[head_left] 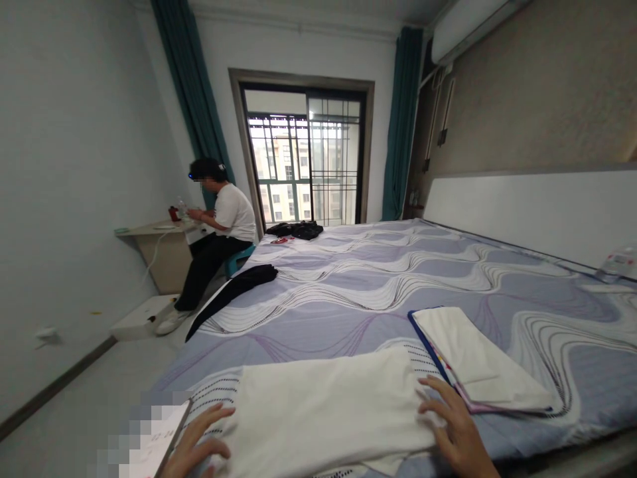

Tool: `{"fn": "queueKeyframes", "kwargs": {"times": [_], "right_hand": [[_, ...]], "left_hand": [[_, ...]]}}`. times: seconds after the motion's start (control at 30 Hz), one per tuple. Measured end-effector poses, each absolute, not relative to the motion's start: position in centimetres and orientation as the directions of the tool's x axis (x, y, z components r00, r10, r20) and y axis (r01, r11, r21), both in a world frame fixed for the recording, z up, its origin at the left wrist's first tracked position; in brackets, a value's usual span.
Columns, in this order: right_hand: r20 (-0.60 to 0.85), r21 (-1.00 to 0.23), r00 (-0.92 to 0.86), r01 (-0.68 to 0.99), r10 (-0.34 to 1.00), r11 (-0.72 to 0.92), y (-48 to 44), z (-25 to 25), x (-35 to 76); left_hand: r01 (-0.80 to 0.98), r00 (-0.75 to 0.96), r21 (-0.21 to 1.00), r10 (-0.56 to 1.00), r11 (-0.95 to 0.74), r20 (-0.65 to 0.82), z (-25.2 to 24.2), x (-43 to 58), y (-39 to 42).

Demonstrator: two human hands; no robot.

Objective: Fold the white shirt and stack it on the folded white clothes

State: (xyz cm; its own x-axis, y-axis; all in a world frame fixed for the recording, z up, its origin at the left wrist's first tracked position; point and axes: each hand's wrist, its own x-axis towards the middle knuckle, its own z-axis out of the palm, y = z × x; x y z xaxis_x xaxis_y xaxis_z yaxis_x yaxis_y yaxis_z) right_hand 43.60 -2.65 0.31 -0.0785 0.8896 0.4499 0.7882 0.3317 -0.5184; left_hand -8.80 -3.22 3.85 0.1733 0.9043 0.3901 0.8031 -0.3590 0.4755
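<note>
A white folded cloth (pixel 323 405) lies flat on the near edge of a bed (pixel 378 285) covered in a lilac sheet with wavy lines. My left hand (pixel 196 445) rests with spread fingers on the cloth's left end. My right hand (pixel 455 425) presses flat on its right end, fingers apart. Neither hand grips anything. Just right of the cloth lies a second folded piece (pixel 478 362), white with a blue edge, close to my right fingertips.
A dark garment (pixel 233 289) hangs over the bed's left edge and black clothes (pixel 296 230) lie at its far end. Another person (pixel 219 232) sits at a small desk (pixel 164 249) by the window. A headboard (pixel 527 212) runs along the right wall.
</note>
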Motion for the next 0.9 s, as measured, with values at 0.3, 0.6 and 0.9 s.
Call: {"fn": "queueKeyframes", "kwargs": {"times": [0.3,0.6,0.9], "right_hand": [[0.186,-0.371,-0.270,0.871,0.945,0.322,4.0,1.5,26.5],[0.192,-0.199,0.153,0.973,0.969,-0.114,8.2,-0.5,36.5],[0.172,-0.190,0.204,0.967,0.964,-0.170,7.3,-2.4,41.5]], "left_hand": [[0.883,0.421,0.142,0.889,-0.447,0.180,2.5,8.3,5.5],[0.996,0.077,0.027,0.981,-0.083,0.179,2.2,3.1,7.2],[0.986,-0.168,0.044,0.975,0.163,0.147,0.8,-1.0,6.6]]}}
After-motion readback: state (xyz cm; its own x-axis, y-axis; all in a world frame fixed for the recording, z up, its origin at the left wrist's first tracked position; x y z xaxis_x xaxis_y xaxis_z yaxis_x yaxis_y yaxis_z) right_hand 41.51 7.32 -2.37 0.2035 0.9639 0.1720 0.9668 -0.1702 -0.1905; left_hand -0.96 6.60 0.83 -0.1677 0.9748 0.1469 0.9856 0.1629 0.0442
